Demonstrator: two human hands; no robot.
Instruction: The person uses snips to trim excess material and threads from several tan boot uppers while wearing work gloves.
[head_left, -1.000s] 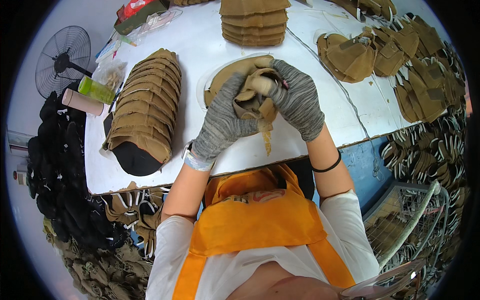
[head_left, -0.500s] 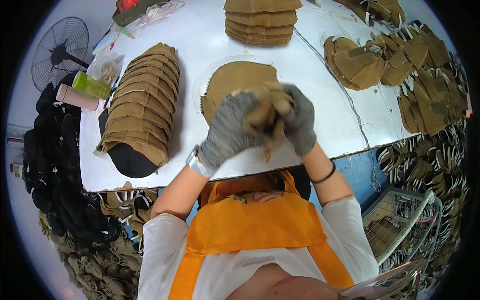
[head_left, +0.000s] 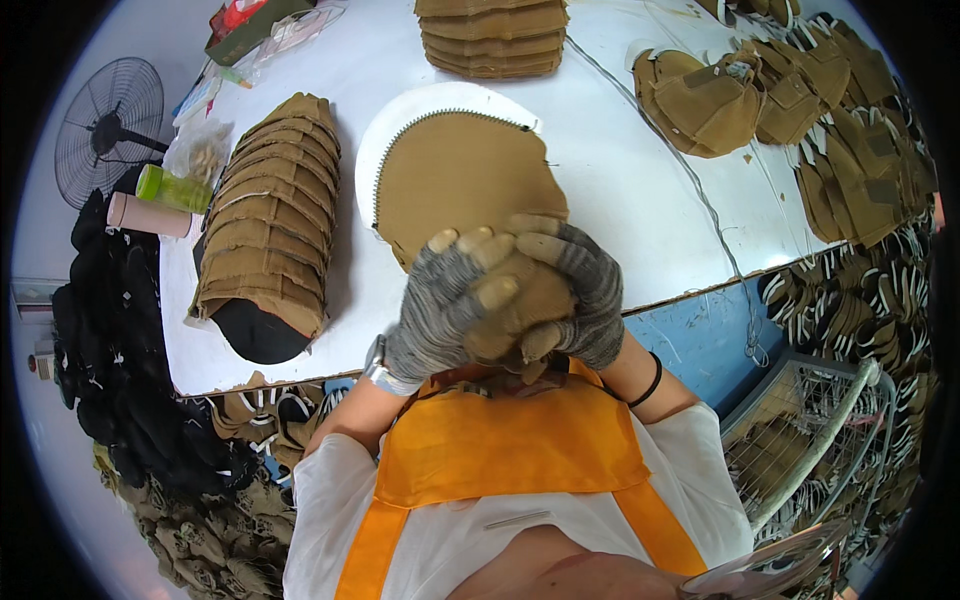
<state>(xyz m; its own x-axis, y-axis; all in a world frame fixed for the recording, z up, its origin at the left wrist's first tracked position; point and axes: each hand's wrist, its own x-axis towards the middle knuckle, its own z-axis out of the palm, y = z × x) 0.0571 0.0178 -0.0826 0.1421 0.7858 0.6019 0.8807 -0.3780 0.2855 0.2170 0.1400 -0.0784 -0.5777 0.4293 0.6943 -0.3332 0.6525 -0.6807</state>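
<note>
My left hand (head_left: 447, 305) and my right hand (head_left: 592, 290), both in grey knitted gloves with lighter fingertips, are closed around a brown fabric piece (head_left: 522, 295). It is bunched and rounded between them, just over the table's front edge and against my orange apron. The fingers cover much of it, so its full shape stays hidden. Directly beyond my hands, a flat brown fabric piece (head_left: 465, 175) lies on the white table. A white curved band (head_left: 372, 150) borders its left and far sides, with zigzag stitching along the seam.
On the left lies a long overlapping stack of brown sewn pieces (head_left: 270, 215); another stack (head_left: 492, 38) sits at the back. More brown pieces (head_left: 695, 105) and a grey cable (head_left: 690, 170) are to the right. Bottles (head_left: 150, 214), a fan (head_left: 105, 135) and a wire basket (head_left: 785, 430) stand around.
Both hands have come toward my body with the brown fabric piece, uncovering more of the flat piece on the table. The fingers now wrap round the held piece from both sides.
</note>
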